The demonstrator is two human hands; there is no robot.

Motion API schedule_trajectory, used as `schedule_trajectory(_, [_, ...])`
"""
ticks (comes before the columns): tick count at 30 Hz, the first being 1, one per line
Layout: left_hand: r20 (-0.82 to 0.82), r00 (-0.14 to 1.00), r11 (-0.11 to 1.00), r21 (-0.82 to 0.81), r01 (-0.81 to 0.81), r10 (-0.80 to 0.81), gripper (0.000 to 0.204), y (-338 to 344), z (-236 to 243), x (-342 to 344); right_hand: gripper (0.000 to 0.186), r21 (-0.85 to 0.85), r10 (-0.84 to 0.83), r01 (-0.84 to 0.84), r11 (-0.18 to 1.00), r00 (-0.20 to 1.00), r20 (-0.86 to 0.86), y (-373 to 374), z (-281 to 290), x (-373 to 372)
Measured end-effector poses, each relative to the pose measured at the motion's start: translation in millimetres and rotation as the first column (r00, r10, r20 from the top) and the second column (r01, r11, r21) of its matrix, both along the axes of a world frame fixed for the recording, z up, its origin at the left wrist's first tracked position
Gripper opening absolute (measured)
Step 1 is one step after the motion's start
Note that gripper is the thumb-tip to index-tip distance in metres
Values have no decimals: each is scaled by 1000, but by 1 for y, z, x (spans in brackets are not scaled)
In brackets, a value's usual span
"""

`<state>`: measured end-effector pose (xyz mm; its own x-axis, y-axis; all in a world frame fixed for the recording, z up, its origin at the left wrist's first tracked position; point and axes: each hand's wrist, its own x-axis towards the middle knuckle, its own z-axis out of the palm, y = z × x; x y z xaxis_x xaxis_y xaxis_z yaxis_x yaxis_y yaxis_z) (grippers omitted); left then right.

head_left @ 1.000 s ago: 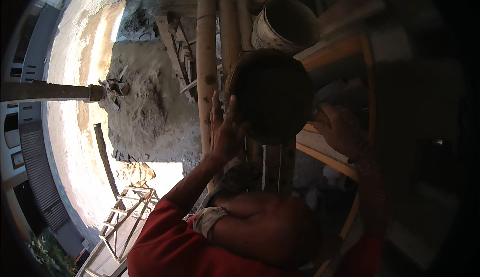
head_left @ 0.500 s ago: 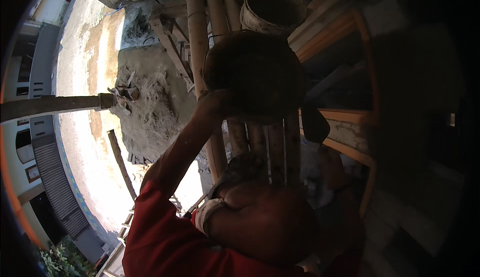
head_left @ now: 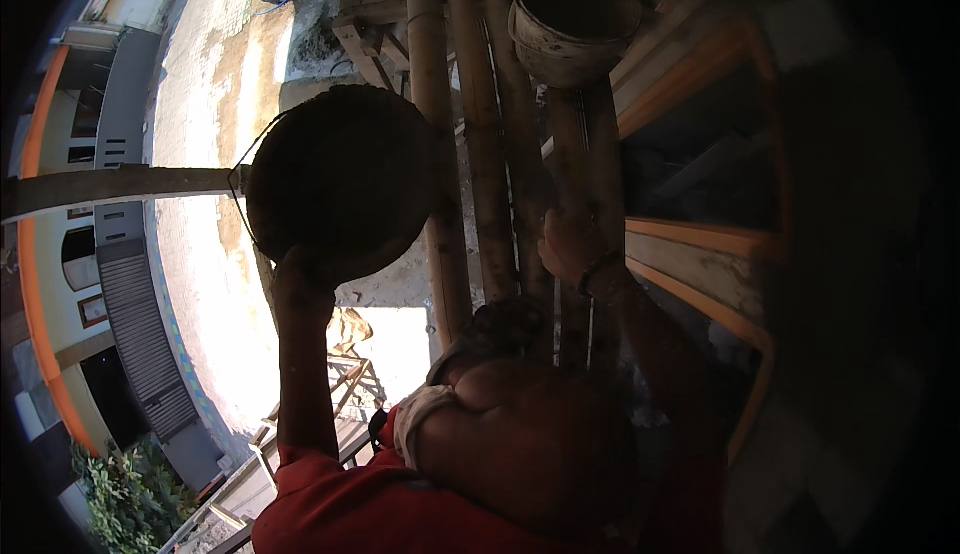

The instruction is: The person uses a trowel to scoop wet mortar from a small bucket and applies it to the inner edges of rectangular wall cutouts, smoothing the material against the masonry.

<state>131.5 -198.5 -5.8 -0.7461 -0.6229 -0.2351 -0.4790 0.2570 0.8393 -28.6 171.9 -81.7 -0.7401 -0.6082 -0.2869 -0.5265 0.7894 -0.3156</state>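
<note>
Nearest, a red cloth shirt (head_left: pixel 340 499) with soft folds crosses the lower edge, and above it rises a bare, rounded bent knee (head_left: pixel 530 449) beside a pale, rolled cloth hem (head_left: pixel 418 422). The left hand (head_left: pixel 303 279) grips the lower rim of a dark, round bucket with a thin wire handle (head_left: pixel 340 179), its fingers mostly lost in shadow. The bucket hangs out to the left of the bamboo poles, its mouth toward the viewer; the inside is so black that any contents cannot be made out. The right hand (head_left: pixel 578 246), a dark band (head_left: pixel 598 272) at its wrist, is partly curled over the smooth, jointed tan bamboo poles (head_left: pixel 437 169); shadow leaves it impossible to tell whether it holds anything. Its forearm fades into darkness.

Beyond the hands, a pale, stained, tapering bucket (head_left: pixel 570 59) sits on the poles, its interior dim. To the right, an orange-brown, straight-edged frame (head_left: pixel 700 239) surrounds a dark opening, and the far right edge is nearly black.

Farther down on the left, a slatted timber frame (head_left: pixel 350 379) is cut up by the arm. A long grey beam (head_left: pixel 120 192) passes behind the bucket. Beyond lie glaring, washed-out paving (head_left: pixel 190 104), a ribbed grey shutter (head_left: pixel 140 339) and a leafy green plant (head_left: pixel 125 494).
</note>
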Motion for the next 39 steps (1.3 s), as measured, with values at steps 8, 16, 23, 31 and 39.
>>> schedule_trajectory(8, [-169,931,764,627,-152,323,21,-33,-3,46,35,251,103,-227,941,899,425,-3,-5,78])
schedule_trajectory(16, [-158,978,973,208,-103,137,14,-21,-1,52,45,-267,-199,256,929,954,223,-18,63,-38])
schedule_trajectory(23, [-161,932,762,628,-158,326,17,-30,20,51,40,-504,52,152,850,928,368,-62,-23,-115])
schedule_trajectory(31, [154,988,882,-463,92,-22,18,-17,48,35,46,-451,192,44,891,865,464,-23,-18,50])
schedule_trajectory(39, [224,975,861,-493,123,-11,21,-18,57,39,38,-472,-61,249,846,923,379,-50,-3,40])
